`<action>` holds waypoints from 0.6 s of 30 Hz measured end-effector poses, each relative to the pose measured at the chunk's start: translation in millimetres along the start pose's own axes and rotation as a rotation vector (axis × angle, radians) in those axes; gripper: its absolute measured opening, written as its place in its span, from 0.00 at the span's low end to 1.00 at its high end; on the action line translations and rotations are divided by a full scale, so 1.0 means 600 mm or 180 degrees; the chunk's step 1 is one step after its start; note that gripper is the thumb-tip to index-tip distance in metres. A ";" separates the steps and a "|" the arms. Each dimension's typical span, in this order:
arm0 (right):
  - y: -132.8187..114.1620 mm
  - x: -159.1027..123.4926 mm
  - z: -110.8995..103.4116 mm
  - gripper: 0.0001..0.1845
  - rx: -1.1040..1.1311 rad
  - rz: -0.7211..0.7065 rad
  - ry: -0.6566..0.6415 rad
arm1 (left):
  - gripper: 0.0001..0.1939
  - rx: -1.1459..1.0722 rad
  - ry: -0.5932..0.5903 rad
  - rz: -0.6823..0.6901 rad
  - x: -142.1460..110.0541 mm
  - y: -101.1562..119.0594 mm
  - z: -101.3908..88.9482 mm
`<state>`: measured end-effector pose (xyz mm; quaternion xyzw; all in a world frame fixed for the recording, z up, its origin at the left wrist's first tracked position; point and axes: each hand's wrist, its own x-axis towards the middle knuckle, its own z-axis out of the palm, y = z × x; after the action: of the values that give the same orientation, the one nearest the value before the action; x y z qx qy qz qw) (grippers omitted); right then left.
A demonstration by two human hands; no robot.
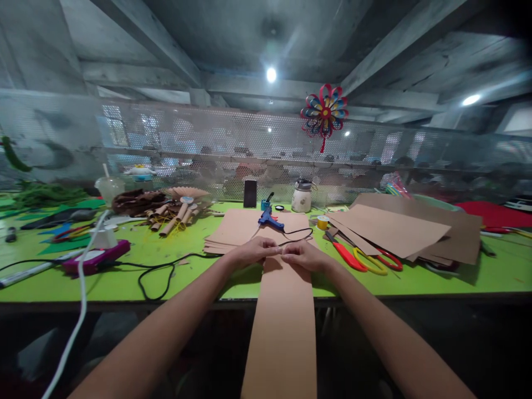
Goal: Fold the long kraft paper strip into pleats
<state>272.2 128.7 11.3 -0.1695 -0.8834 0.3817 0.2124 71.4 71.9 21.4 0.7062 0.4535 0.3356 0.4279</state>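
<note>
A long strip of tan paper [285, 327] runs from the table's front edge down toward me. My left hand [255, 250] pinches its far end from the left, thumb and fingers pressed together. From the right, my right hand [305, 255] pinches the same end, its fingertips almost meeting those of the left. Just beyond both hands, a blue glue gun [271, 220] rests on a stack of tan paper sheets [233, 227]. Its black cord [299, 231] curls behind my right hand.
Red-handled scissors [349, 256], yellow-handled scissors [369, 263] and large tan sheets [394, 224] lie at right. Leftward are a purple power strip [97, 257], a white cable [82, 288] and rolled paper tubes [177, 219]. A bottle [302, 197] and a phone [250, 194] stand behind.
</note>
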 end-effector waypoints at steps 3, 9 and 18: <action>0.001 0.002 0.004 0.16 -0.0158 0.0067 0.0150 | 0.18 0.0341 -0.0073 0.0181 0.004 -0.003 -0.002; 0.011 0.005 -0.007 0.15 -0.0153 0.0332 0.0724 | 0.14 0.0525 0.0343 0.0371 0.003 -0.006 -0.020; 0.020 0.004 -0.001 0.16 -0.0086 0.0057 0.0746 | 0.16 0.0617 -0.0007 0.0341 0.009 -0.019 -0.018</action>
<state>272.1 137.6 3.3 -0.2238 -0.8561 0.3491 0.3085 59.8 82.6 16.0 0.7679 0.4449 0.3117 0.3395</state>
